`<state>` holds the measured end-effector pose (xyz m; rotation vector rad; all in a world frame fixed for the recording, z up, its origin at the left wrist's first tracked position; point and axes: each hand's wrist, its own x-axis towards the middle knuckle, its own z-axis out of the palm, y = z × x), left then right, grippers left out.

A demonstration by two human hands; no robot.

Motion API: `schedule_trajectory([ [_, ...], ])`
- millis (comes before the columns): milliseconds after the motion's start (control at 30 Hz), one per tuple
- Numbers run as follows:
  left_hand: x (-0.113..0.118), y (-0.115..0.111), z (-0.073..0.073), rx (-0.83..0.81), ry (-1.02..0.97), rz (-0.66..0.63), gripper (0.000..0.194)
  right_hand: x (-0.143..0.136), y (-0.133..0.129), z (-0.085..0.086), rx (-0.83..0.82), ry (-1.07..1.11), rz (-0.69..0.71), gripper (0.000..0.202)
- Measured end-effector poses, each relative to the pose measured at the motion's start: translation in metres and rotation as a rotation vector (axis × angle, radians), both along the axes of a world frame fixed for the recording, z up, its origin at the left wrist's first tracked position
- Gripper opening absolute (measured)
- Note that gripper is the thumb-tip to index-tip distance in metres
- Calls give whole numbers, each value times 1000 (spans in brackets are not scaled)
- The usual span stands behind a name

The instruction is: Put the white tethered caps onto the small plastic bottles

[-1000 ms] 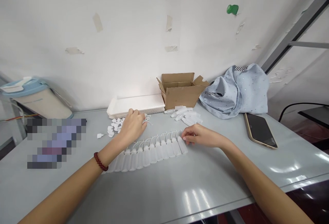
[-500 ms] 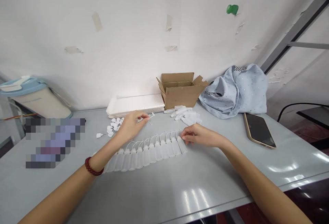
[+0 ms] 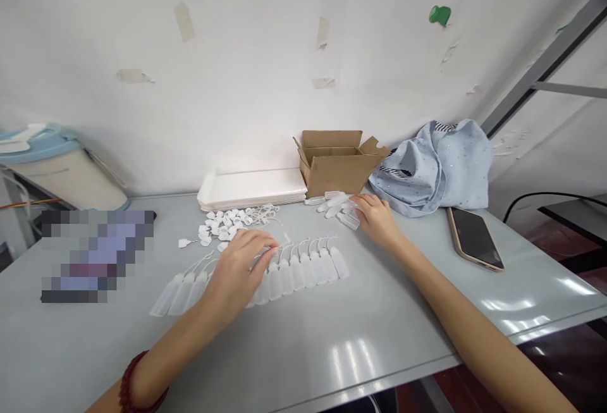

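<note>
My left hand [image 3: 241, 267] is closed in a pinch over the row, a thin white plastic strap [image 3: 286, 238] jutting from its fingertips. Under and beside it lies a slanting row of small translucent plastic tubes [image 3: 306, 271], with thin curved white straps at their upper ends. Part of the row is hidden by this hand. At the back, my right hand [image 3: 377, 217] has its fingers curled onto a loose pile of translucent tubes [image 3: 336, 203], gripping one at the pile's right side; its fingertips are partly hidden.
White caps [image 3: 222, 223] and coiled straps [image 3: 265, 213] lie behind the row. Beyond them are a stack of white trays [image 3: 256, 185] and an open cardboard box [image 3: 336, 172]. A blue cloth bag [image 3: 427, 172] and a phone [image 3: 474, 236] lie right; a blue-lidded container [image 3: 71, 172] stands left.
My right hand has left the right end of the row and moved back to the loose tubes. My left hand has come forward from the caps to the row, carrying a white strap.
</note>
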<state>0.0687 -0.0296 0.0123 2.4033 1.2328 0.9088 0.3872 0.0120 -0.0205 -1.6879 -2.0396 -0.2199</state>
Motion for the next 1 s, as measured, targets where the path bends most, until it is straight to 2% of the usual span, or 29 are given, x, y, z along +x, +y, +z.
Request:
schedule_trajectory([
  [100,4,-3,-3,35,1,-38,19,3,2,-7,22,-11,10,31],
  [200,7,-4,-3,42,-17,-20,18,3,2,-9,62,-9,23,29],
  [300,9,-8,2,0,-60,21,17,-3,-4,-3,106,3,41,27],
  [367,11,-11,6,-94,-107,37,16,-15,-13,5,126,33,87,25],
  [400,12,-13,8,-158,-135,40,16,-23,-20,10,129,57,141,25],
  [500,13,-16,14,-364,-216,29,15,-50,-45,23,40,313,399,23],
  [633,13,-16,19,-547,-345,-34,16,-78,-71,32,-94,459,579,25],
  [800,13,-17,20,-687,-431,-78,19,-87,-79,31,-118,508,596,27],
  [1000,17,-19,22,-734,-475,-60,19,-86,-79,30,-89,537,581,28],
])
